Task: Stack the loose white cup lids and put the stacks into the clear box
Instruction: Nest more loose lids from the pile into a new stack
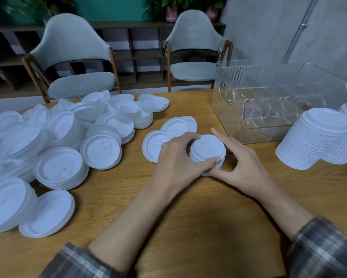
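Left hand (174, 157) curled round small lid stack (207, 149), thumb on near edge. Right hand (242, 167) grips its right side, index finger raised. Stack upright on table (188, 217). Clear box (224, 109) lies far-right of grip, right hand nearer. Loose lids (68, 137) heaped left.

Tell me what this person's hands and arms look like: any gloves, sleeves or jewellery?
Both hands are bare: the left hand and the right hand show no gloves, rings or watch. Each arm wears a checked sleeve in dark grey with paler lines, the left sleeve and the right sleeve, pushed up so that the forearms are uncovered.
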Demonstrator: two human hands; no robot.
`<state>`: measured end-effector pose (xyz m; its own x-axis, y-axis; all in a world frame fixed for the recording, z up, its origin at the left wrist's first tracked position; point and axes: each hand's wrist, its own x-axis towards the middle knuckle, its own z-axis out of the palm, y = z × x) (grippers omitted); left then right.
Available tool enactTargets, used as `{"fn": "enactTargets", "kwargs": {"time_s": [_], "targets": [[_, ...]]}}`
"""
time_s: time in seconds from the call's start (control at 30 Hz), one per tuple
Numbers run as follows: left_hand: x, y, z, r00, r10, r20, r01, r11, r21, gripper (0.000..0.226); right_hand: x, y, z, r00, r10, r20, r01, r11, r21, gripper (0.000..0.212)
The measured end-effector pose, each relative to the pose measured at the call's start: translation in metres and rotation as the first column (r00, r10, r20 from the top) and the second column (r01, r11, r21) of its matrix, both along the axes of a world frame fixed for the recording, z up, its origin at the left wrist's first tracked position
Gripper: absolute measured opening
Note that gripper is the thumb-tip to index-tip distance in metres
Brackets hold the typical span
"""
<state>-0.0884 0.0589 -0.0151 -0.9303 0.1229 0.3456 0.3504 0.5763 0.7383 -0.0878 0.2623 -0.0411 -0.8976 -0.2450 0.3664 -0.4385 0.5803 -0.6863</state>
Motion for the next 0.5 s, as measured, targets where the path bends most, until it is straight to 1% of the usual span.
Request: {"fn": "enactTargets", "kwargs": {"time_s": [0.27,0.37,0.43,0.5], "targets": [[0.001,0.003,-0.005,1.000,-0.002,0.004,0.002,1.000,-0.018,0.067,-0.001,-0.002,-0.003,1.000,-0.011,-0.016,0.011,1.000,0.018,0.098],[0.005,0.001,-0.007,0.999,-0.028,-0.023,0.027,0.999,-0.042,0.068,0.000,-0.002,-0.003,1.000,-0.013,-0.028,0.014,0.999,0.029,0.096],[0.007,-0.003,-0.008,0.996,-0.037,-0.086,0.032,0.998,-0.053,0.061,0.000,-0.002,-0.001,1.000,-0.019,-0.018,0.020,0.999,0.042,0.096],[0.009,-0.013,-0.009,0.964,0.004,-0.268,-0.013,0.999,-0.032,0.036,-0.001,-0.001,-0.002,0.999,-0.035,-0.008,0.035,0.997,0.067,0.095]]}}
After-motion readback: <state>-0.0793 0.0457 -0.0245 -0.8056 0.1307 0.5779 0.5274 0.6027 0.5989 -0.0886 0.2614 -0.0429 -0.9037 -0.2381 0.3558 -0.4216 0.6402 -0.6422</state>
